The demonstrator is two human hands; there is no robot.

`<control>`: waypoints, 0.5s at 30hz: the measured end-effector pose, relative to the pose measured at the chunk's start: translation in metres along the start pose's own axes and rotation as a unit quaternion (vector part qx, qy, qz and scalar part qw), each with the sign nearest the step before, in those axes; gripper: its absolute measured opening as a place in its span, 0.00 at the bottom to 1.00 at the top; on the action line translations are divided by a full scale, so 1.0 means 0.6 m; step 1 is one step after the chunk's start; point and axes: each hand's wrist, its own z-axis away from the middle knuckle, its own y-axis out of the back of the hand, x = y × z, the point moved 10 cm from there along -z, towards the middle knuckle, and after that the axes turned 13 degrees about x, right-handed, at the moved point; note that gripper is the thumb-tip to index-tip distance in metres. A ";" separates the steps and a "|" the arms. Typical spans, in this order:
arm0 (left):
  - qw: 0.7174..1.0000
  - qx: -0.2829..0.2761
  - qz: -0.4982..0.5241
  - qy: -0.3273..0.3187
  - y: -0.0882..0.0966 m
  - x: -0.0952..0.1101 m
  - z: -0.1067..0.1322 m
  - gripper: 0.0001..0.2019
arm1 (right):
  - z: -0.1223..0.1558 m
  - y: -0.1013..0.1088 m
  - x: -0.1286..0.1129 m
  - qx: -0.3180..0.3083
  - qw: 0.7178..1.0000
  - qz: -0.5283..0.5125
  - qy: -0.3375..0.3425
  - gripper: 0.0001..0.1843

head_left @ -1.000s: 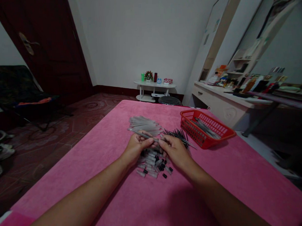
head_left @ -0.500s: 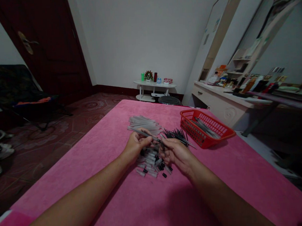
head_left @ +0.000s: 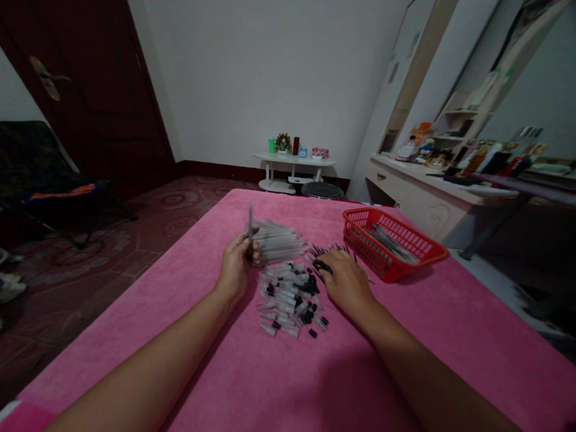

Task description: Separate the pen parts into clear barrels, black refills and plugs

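Observation:
My left hand (head_left: pixel 238 259) is closed around a slim grey, translucent pen barrel (head_left: pixel 250 221), which stands nearly upright in its fingers. Beside that hand lies a stack of similar translucent barrels (head_left: pixel 282 243). My right hand (head_left: pixel 344 276) reaches palm down over a pile of thin black pen refills (head_left: pixel 317 250), fingers curled among them. Its fingertips are partly hidden, so what they pinch is not clear. Between the hands, nearer to me, spreads a heap of clear pen caps (head_left: pixel 286 300) mixed with small black plugs (head_left: pixel 313 333).
A red plastic basket (head_left: pixel 390 272) with several grey pens (head_left: pixel 391 243) stands right of the refills. Everything rests on a pink cloth-covered table (head_left: pixel 219 384). A dresser (head_left: pixel 425 191) crowded with bottles is on the right, a folding chair (head_left: pixel 42 169) on the left.
My hands have parted from over the caps heap. The left moved left and tipped the barrel upright; the right moved right, down onto the refills.

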 end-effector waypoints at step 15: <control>0.977 0.033 -0.190 -0.087 0.002 -0.004 0.008 0.12 | -0.041 -0.050 0.007 -0.011 0.994 0.113 -0.002 0.13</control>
